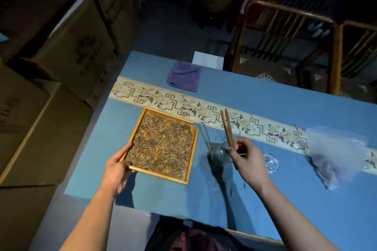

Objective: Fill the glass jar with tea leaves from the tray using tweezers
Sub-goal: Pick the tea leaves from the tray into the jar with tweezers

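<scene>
**Steadying the tray, tweezers up**

My left hand (118, 166) is gripping the tray's (134, 134) near-left corner; the leaves (163, 144) are lying spread across it on the bench (265, 199). Just right, the jar (219, 154) is lying tipped. My right hand (247, 160) is pinching the tweezers (226, 127), tips away. I'm judging I should reverse them, then pinch small tufts.

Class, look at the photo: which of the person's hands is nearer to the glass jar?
The right hand. It holds the tweezers right beside the glass jar, partly overlapping it in view. The left hand is farther off, gripping the near left corner of the tray on the jar's other side.
</scene>
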